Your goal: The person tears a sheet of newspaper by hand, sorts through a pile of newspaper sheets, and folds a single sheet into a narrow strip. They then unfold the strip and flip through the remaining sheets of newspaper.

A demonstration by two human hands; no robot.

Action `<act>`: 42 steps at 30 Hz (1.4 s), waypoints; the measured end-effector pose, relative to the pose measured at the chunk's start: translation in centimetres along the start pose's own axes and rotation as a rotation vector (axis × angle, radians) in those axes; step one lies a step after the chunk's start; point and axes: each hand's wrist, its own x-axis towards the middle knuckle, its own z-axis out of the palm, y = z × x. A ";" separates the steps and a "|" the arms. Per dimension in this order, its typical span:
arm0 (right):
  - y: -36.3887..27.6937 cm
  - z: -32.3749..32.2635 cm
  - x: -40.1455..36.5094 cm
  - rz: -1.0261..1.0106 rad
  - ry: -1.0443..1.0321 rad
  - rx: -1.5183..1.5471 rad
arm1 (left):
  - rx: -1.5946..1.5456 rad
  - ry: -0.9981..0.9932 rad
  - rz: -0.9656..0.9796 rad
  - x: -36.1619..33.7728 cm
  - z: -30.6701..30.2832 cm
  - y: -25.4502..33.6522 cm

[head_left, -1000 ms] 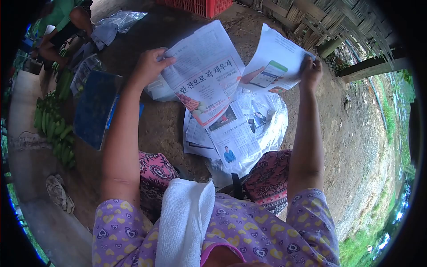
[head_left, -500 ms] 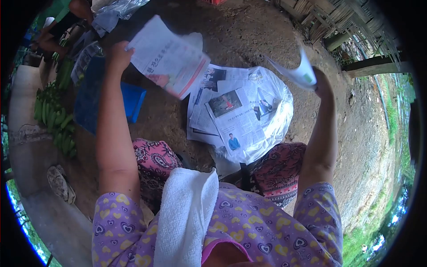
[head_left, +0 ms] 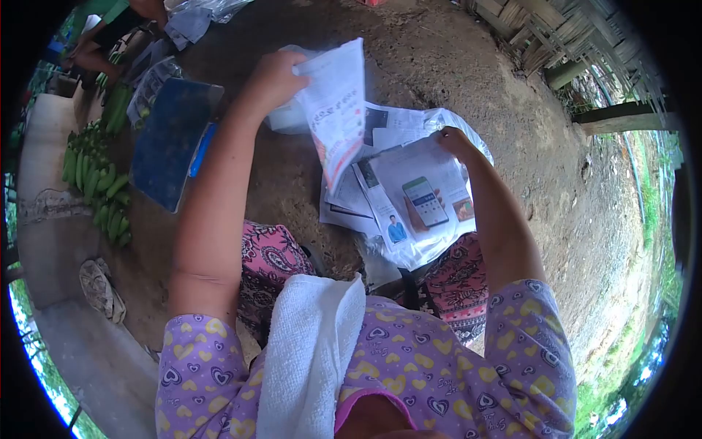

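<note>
My left hand (head_left: pixel 281 79) is closed on the edge of a newspaper sheet (head_left: pixel 338 102), which hangs curved in the air with its lower end over the pile. On the right, my right hand (head_left: pixel 458 144) pinches the upper edge of another newspaper sheet (head_left: pixel 398 170), printed with a picture of a hand holding a phone. That sheet lies over, or just above, a pile of newspapers (head_left: pixel 344 208). A clear plastic bag (head_left: pixel 420 257) spreads under and around the pile, in front of my knees.
A dark blue flat-sided object (head_left: pixel 167 143) stands left of my left forearm. Green bananas (head_left: pixel 99 186) lie beside a concrete ledge (head_left: pixel 44 168), with worn sandals (head_left: pixel 102 291) nearer me. Another person's arm (head_left: pixel 96 58) shows at upper left. Woven bamboo (head_left: pixel 570 36) borders the upper right.
My left hand has moved right with its sheet, which now hangs more upright. My right hand has come left and down, bringing its sheet from the air over the pile.
</note>
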 end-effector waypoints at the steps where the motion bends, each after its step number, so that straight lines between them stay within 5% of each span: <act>1: 1.0 0.3 0.6 -0.001 0.045 -0.065 | -0.014 0.002 -0.002 -0.1 0.1 0.2; 5: -1.4 -0.8 0.9 -0.029 0.283 -0.250 | -0.154 0.129 0.044 0.2 1.5 -0.3; 8: -12.4 -2.9 -3.4 -0.364 0.357 0.254 | -0.316 0.064 -0.171 0.8 2.2 1.1; 12: -21.7 -3.2 -11.6 -0.846 0.398 0.041 | -0.512 0.067 -0.220 1.9 4.7 2.0; 18: -21.8 -3.8 -11.8 -0.660 0.346 0.264 | -0.659 -0.177 -0.115 0.1 3.8 7.5; 22: -20.6 -5.1 -10.9 -0.601 0.305 0.672 | -0.908 -0.261 0.041 -1.0 3.8 8.6; 25: -20.6 -6.5 -11.7 -0.641 0.169 0.956 | -0.497 -0.058 0.274 -1.2 3.9 9.2; 29: -20.5 -7.8 -12.7 -0.794 0.285 0.775 | -0.798 -0.044 0.459 -1.3 4.7 10.2; 32: -21.8 -9.5 -14.7 -0.907 0.481 0.500 | -0.797 0.034 0.473 -1.9 3.8 11.5; 35: -21.9 -9.5 -15.1 -0.880 0.394 0.598 | -0.839 -0.015 0.296 -2.5 2.8 12.3; 42: -21.8 -8.9 -15.7 -0.873 0.211 0.771 | -0.717 0.140 0.228 -3.2 1.8 12.8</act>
